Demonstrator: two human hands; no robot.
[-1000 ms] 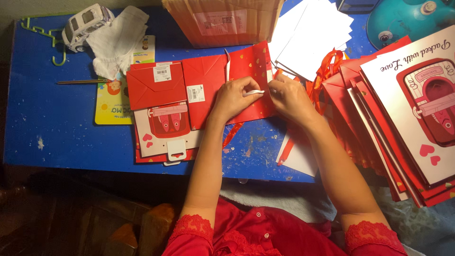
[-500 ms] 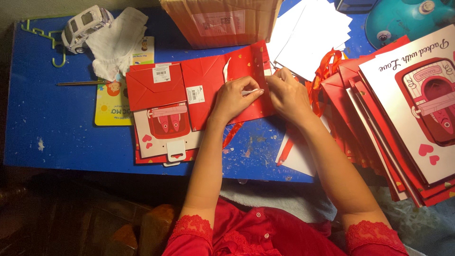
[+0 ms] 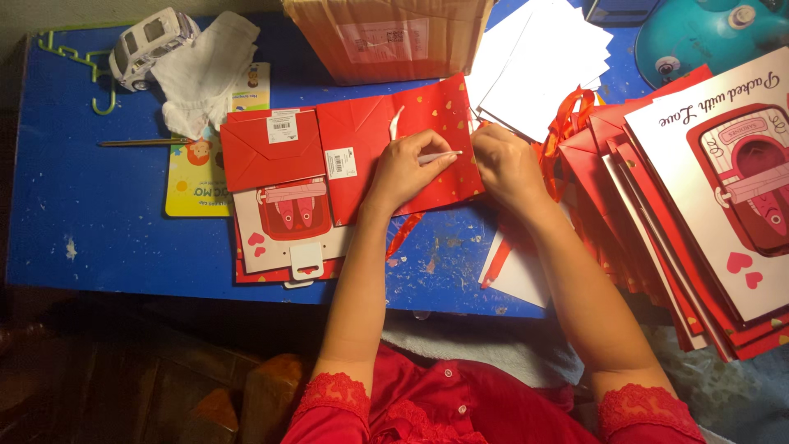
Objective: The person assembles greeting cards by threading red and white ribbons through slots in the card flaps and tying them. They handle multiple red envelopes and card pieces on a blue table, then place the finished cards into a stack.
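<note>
the blue table [image 3: 82, 205] carries everything, worn and paint-flecked along its near edge. to the right of the hands, a tall stack of flat red and white gift bags [image 3: 707, 205] leans fanned out, each edge showing so one can be lifted off at a time. beyond the hands stands a brown cardboard box [image 3: 386, 37], with loose white sheets [image 3: 542, 66] just right of it.

under both hands lies the flat red gift bag [image 3: 411, 140], spread on the table so its dotted face stays taut and steady. left of it, touching, sit two more finished-looking bags [image 3: 279, 189], one overlapping the other, set aside out of the working space.

the left hand [image 3: 403, 168] presses down on the bag, fingers pinched together on a thin white strip [image 3: 440, 155], apparently a tie or handle piece. the right hand [image 3: 505, 164] rests at the bag's right edge, fingers curled toward the strip's far end; whether they actually grip it cannot be told.

far left of the grip lie a crumpled white cloth [image 3: 205, 74], a small toy car [image 3: 148, 45], and a thin stick [image 3: 140, 143].
</note>
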